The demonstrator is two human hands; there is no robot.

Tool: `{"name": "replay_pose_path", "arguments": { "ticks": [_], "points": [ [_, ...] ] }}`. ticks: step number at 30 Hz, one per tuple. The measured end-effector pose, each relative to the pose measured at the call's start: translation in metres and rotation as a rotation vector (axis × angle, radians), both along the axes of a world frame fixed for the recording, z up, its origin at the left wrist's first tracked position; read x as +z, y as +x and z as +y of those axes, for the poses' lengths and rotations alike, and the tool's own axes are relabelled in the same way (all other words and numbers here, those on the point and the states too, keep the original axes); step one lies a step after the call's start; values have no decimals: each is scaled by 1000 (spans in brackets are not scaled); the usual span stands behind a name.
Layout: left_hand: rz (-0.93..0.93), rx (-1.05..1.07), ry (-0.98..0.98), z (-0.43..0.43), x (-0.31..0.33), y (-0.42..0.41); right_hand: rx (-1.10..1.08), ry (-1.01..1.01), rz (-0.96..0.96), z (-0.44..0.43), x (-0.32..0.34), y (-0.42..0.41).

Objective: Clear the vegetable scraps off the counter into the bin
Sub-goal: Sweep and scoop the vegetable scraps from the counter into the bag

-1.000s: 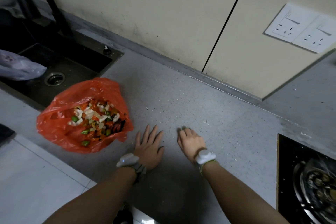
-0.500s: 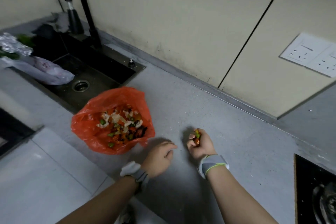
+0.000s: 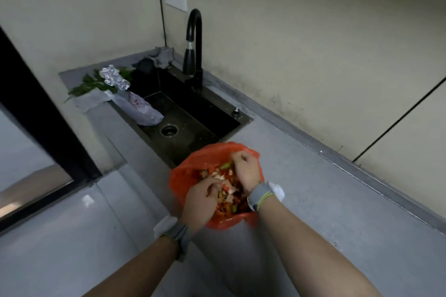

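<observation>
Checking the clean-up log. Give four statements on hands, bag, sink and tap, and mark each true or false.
1. Both hands, left hand and right hand, are over the red bag. True.
2. The bag lies in the sink. False: it sits on the counter beside the sink.
3. Scraps are in the bag. True.
4. The tap is white. False: it is black.

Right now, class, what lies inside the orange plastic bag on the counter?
Inside the orange plastic bag lie mixed chopped vegetable scraps: red, green, pale. Both hands, left and right, cover part; the bottom is hidden.
</observation>
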State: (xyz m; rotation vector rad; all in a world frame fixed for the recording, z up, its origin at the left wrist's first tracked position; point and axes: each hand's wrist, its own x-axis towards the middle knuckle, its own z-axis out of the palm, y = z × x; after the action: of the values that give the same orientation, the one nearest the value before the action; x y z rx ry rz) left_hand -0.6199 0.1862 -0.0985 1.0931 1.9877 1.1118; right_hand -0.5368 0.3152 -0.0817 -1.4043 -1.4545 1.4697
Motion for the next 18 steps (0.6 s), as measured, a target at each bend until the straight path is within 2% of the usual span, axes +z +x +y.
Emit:
{"name": "replay_pose_path", "arguments": {
  "ticks": [1,2,3,5,7,10,12,14,17,18],
  "points": [
    [22,6,-23,-1,0,-10,73,59,-223,-2,-10,-2],
    [34,13,-40,0,-1,-16,103,69,-346,-3,-19,-2],
    [26,34,-55,1,-2,-19,85,83,-367,-5,-21,-2],
    [-57,98,-73,7,-3,-21,-8,133,-266,-9,-17,-10],
    [-319,162,-78,16,5,-18,-65,188,-113,-20,0,-23],
    [-595,169,-46,30,22,-7,17,231,32,-51,18,-44],
    [-661,166,56,39,29,-6,130,252,-1,-66,19,-51],
    [-738,205,18,48,30,-19,187,284,-71,-64,10,-44],
    [-1002,337,73,60,42,-35,228,343,-330,-56,11,-34],
    [-977,373,70,59,49,-35,194,341,-340,-57,14,-35]
  ]
}}
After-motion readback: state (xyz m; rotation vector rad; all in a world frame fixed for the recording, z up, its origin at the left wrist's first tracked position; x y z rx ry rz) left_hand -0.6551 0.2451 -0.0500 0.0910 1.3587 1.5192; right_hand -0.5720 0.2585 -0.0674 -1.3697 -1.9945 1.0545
